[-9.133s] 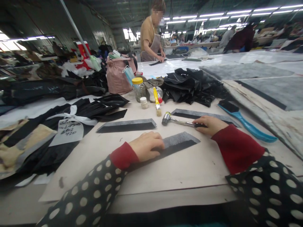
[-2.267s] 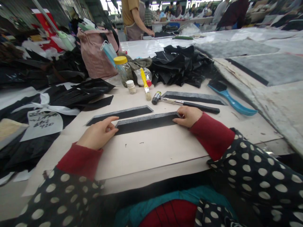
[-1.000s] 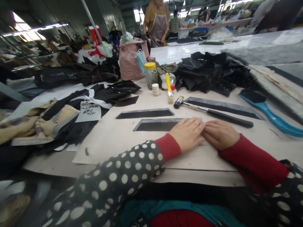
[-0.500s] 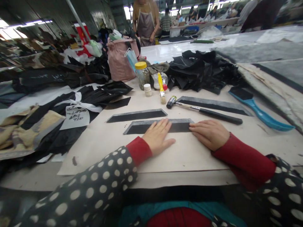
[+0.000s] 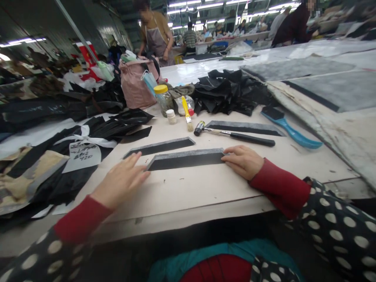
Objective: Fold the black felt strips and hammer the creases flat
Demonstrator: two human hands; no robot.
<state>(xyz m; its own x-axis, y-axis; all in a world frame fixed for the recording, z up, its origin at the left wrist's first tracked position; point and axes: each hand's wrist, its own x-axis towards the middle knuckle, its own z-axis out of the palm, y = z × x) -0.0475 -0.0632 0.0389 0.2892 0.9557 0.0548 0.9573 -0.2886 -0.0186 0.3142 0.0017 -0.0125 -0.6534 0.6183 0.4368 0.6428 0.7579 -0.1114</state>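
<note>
A long black strip with grey edging (image 5: pixel 185 159) lies flat on the pale work board (image 5: pixel 188 196). My right hand (image 5: pixel 243 161) rests at its right end, thumb and fingertips on the corner, fingers close together. At the strip's left end is my left hand (image 5: pixel 125 180), its fingers apart and nothing held; whether it touches the strip I cannot tell. A second, shorter strip (image 5: pixel 161 147) lies just behind, and a third (image 5: pixel 246 127) is farther right. The black-handled hammer (image 5: pixel 235 134) lies between the third strip and my right hand.
A blue brush (image 5: pixel 299 134) lies at the right. Behind are a yellow paintbrush (image 5: pixel 187 111), yellow-lidded jar (image 5: pixel 163 101), small white bottle (image 5: pixel 170 116), pink bag (image 5: pixel 138 84) and black scraps (image 5: pixel 226 92). Tied black pieces (image 5: pixel 38 168) lie left. People stand farther back.
My left hand has moved left off the middle of the strip to its left end. My right hand stays at the right end. The view has shifted, so the tabletop things appear farther left.
</note>
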